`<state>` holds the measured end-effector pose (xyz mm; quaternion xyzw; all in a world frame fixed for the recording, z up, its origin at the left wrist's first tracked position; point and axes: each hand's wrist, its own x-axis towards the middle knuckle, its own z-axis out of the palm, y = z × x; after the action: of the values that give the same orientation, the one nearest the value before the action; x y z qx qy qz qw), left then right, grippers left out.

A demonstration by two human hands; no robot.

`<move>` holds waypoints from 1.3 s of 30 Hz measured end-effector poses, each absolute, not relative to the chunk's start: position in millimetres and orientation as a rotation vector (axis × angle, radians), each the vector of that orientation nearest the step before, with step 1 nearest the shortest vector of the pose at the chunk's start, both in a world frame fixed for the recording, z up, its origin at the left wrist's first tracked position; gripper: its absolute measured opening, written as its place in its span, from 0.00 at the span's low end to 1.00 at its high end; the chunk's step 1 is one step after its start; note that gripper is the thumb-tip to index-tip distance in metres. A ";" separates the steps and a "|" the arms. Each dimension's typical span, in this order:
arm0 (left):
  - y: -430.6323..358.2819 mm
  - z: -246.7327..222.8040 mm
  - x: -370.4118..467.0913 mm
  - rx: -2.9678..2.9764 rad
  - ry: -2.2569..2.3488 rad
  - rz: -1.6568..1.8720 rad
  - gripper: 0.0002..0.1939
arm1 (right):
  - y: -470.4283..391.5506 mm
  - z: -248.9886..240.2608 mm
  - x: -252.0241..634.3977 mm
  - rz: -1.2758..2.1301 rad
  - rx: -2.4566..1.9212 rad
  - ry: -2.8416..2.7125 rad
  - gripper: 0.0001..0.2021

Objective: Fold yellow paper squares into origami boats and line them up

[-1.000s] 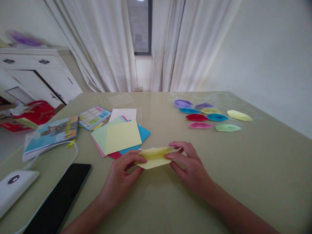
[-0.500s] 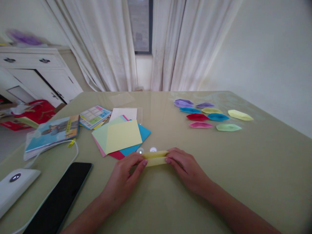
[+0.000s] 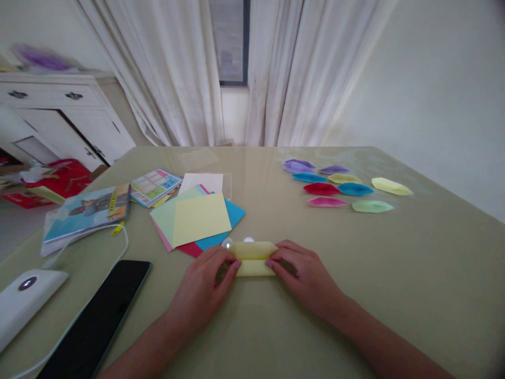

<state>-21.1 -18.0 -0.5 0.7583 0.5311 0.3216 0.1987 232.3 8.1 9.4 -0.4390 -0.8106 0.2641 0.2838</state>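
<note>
A folded yellow paper [image 3: 253, 251] lies between my two hands, low over the near middle of the table. It shows two long panels with a crease running between them. My left hand [image 3: 211, 276] pinches its left end, thumb on the near panel. At the other end my right hand [image 3: 302, 271] grips it in the same way, fingers at the far edge. My fingers cover both ends of the paper. Just beyond the far edge, two small round glints show on the tabletop. Close to my left hand is a fan of coloured paper sheets [image 3: 201, 218].
Several folded paper boats [image 3: 321, 189] in different colours lie at the back right. On the left are a black phone [image 3: 98, 316], a white device [image 3: 29, 300], a white cable [image 3: 126, 237], a book [image 3: 87, 210] and a printed card [image 3: 155, 187].
The yellow paper has spread wider, and its two panels now face up more flatly. My hands keep their grip at its ends, with fingers slightly shifted. The view has moved slightly.
</note>
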 end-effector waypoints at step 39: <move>-9.8 -6.2 -37.8 2.783 1.288 0.793 0.12 | 6.1 1.7 239.4 0.313 -1.126 -2.412 0.07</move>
<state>-37.8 -9.8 -6.2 0.8786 0.4066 0.2502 -0.0131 239.4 6.1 1.7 -0.4091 -0.8760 0.1136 0.2287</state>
